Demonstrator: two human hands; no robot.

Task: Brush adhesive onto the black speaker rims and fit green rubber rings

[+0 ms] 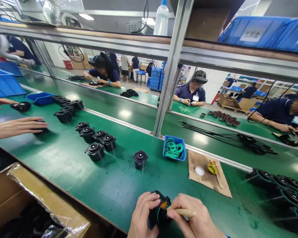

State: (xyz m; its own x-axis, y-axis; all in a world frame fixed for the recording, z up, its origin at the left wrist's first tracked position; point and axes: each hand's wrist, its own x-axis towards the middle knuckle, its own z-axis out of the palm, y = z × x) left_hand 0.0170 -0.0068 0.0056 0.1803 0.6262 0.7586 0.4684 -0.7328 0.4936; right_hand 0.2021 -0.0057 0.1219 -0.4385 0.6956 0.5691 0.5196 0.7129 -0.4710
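Observation:
My left hand (pixel 145 215) is closed round a black round motor housing (pixel 154 216) at the bottom of the view, tilted so its end faces right. A green sealing ring (pixel 159 215) runs round that end. In my right hand (pixel 191 215) is a small brush with a pale wooden handle (pixel 185 212), pinched by the fingers. Orange colour (pixel 164 205) shows at the ring beside the fingertips; the fingers partly hide where the brush meets the housing. A similar housing (pixel 140 159) stands upright on the green table just beyond my hands.
A blue bin of green rings (pixel 173 148) and cardboard (pixel 223 185) bearing a yellow pot (pixel 212 169) and white lid (pixel 199 171) lie beyond. Several housings (pixel 94 151) stand left, ringed ones (pixel 288 195) right. A co-worker's hands (pixel 20 128) are at far left. A metal post (pixel 169 66) rises ahead.

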